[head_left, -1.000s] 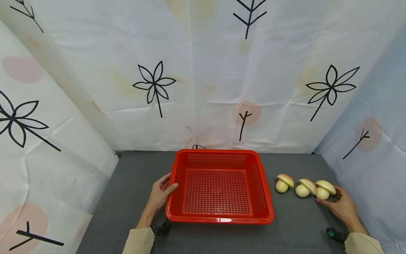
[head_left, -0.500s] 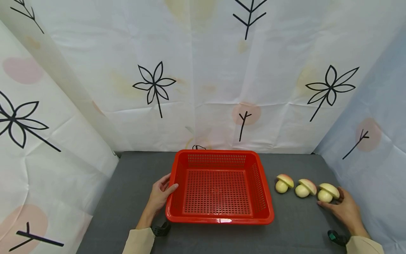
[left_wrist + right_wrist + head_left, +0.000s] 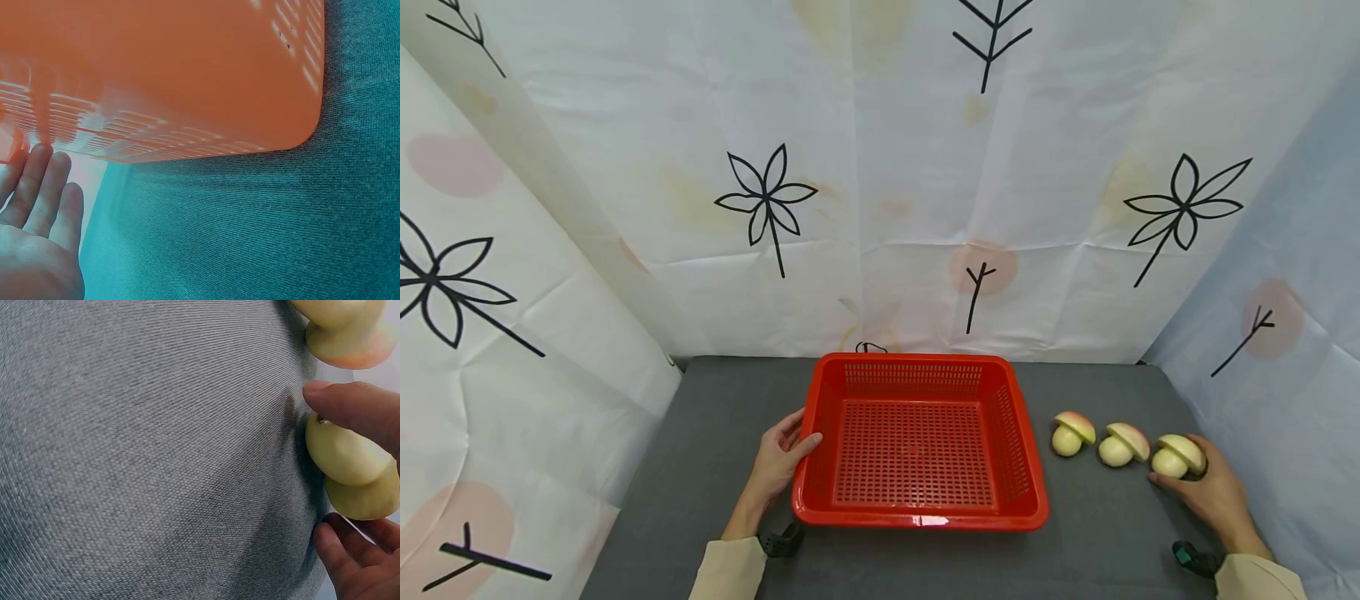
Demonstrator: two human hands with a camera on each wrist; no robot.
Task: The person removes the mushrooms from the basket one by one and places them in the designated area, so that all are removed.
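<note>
In the head view a red plastic basket (image 3: pixel 913 508) with slotted walls stands on the grey table. My left hand (image 3: pixel 778 458) holds its left side, thumb over the rim and fingers against the outer wall. In the left wrist view those fingers (image 3: pixel 47 194) lie nearly straight along the wall. Three mushroom-shaped pieces with pale stems lie to the right of the basket. My right hand (image 3: pixel 1213 492) grips the rightmost mushroom (image 3: pixel 1177 456), thumb at the stem and fingers behind the cap. The middle mushroom (image 3: pixel 1123 444) and the left mushroom (image 3: pixel 1072 433) lie apart from it.
A grey cloth-covered table (image 3: pixel 955 567) bears everything. White printed curtains (image 3: pixel 910 167) rise behind it and along both sides. A thin black loop (image 3: pixel 871 346) shows behind the basket's far rim.
My right hand has shifted the rightmost mushroom slightly right, and a gap now parts it from the middle one. The left hand and the basket have not moved.
</note>
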